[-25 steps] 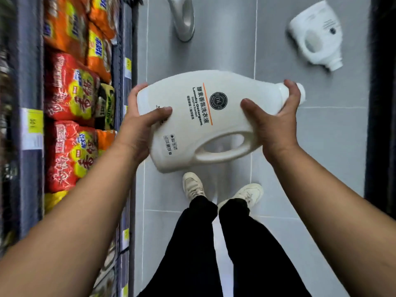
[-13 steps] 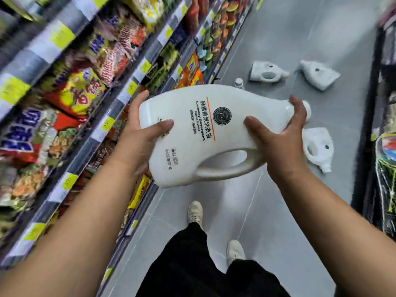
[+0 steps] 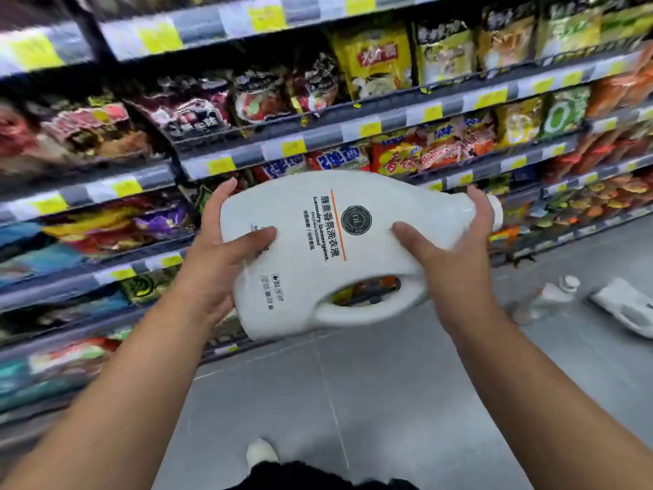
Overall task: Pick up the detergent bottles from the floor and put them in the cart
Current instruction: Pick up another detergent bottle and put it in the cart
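Detergent bottle (image 3: pixel 318 249) is off the floor, carried on its side between both hands. Its long axis runs hand to hand, with the base in the left hand (image 3: pixel 219 249) and the neck and cap (image 3: pixel 494 213) at the right hand (image 3: pixel 448 252). The handle loop (image 3: pixel 367 305) is on the lower edge, toward the person and just inboard of the right palm, and neither hand is through it. Left: thumb across the label face, fingers wrapped behind the base. Right: thumb on the face, fingers curled over the shoulder by the neck. So both hands are clamped on it, well apart, one at each end. The cart isn't in view, so I can't tell which way it lies from either hand, and that bearing is what the drop turns on. Shelves (image 3: pixel 247 153) are straight beyond the bottle and the floor (image 3: pixel 388 401) is below the forearms. Out past the right hand and lower, a second bottle (image 3: pixel 625 309) lies on its side. A blurred third bottle (image 3: pixel 544 298) sits nearer in, pose unclear. My read: one is in transit and at least two are left. If the cart wall is high, probably lead with the base end, or regrip the handle with the right hand.
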Action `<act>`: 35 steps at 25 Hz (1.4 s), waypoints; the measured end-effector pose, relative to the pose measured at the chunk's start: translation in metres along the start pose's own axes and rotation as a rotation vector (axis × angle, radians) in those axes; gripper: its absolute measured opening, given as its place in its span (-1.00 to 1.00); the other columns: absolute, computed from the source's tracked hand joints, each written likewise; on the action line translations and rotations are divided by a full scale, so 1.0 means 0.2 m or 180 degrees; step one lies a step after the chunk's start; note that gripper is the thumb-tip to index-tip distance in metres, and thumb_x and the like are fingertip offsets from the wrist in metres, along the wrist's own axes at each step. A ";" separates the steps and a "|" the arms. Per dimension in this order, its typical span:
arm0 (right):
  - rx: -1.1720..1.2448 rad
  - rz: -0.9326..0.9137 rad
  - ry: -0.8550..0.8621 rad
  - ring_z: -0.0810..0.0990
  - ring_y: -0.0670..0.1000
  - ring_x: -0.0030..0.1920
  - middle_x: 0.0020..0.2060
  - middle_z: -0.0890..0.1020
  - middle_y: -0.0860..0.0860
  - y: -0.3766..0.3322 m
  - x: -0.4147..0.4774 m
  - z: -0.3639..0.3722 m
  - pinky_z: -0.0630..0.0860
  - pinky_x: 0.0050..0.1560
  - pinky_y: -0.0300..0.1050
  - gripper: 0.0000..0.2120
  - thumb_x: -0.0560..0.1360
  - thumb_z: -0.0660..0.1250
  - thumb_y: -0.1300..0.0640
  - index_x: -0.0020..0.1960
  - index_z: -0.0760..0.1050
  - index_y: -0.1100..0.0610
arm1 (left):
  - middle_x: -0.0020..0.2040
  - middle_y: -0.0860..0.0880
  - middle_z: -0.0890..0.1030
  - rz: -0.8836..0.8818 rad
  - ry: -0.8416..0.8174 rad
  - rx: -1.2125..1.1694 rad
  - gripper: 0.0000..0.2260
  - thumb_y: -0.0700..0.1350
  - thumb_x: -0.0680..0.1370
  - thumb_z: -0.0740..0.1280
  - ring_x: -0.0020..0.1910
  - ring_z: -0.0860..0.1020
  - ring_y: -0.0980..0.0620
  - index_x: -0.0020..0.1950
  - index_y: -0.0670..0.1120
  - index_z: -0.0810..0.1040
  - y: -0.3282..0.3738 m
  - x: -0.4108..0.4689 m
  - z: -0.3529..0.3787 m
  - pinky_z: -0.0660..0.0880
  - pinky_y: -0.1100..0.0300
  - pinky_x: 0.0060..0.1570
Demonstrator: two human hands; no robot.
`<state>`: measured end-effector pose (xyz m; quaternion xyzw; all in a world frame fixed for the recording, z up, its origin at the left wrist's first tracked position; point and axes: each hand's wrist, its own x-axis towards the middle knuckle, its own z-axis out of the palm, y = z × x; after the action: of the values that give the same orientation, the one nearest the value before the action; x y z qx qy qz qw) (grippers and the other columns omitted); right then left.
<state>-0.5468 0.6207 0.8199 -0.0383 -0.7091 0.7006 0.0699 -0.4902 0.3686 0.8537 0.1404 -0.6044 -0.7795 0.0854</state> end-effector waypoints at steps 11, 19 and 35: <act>0.0114 -0.0110 -0.2164 0.49 0.08 0.28 0.36 0.38 0.04 -0.23 -1.14 1.32 0.47 0.31 0.20 0.07 0.04 0.58 -0.33 0.44 0.14 -0.32 | 0.20 0.04 0.61 0.0590 0.2037 -0.0087 -0.32 -0.26 0.33 0.51 0.03 0.66 -0.08 0.31 0.26 0.42 0.33 -1.30 -1.45 0.61 -0.02 -0.17; -0.0048 -0.0116 -0.3128 0.46 0.07 0.32 0.39 0.37 0.01 -0.28 -2.14 1.94 0.44 0.35 0.21 0.04 0.04 0.57 -0.32 0.41 0.12 -0.41 | 0.17 -0.11 0.58 0.0679 0.3069 -0.0344 -0.34 -0.32 0.33 0.49 0.01 0.63 -0.17 0.30 0.16 0.41 0.39 -2.21 -2.14 0.60 -0.16 -0.04; -0.0228 0.0110 -0.4480 0.44 0.02 0.17 0.17 0.38 -0.05 -0.07 -2.81 3.34 0.36 0.18 -0.10 -0.08 0.33 0.60 0.01 0.52 0.14 -0.14 | 0.18 -0.09 0.56 0.0358 0.4598 -0.0449 -0.42 -0.16 0.30 0.46 0.05 0.60 -0.20 0.24 0.24 0.44 0.36 -2.34 -3.28 0.61 -0.15 -0.07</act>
<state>-0.0930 -0.1256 0.8021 0.4105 -0.6078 0.5362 -0.4178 0.1610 -0.1106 0.8272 0.5829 -0.3519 -0.5239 0.5118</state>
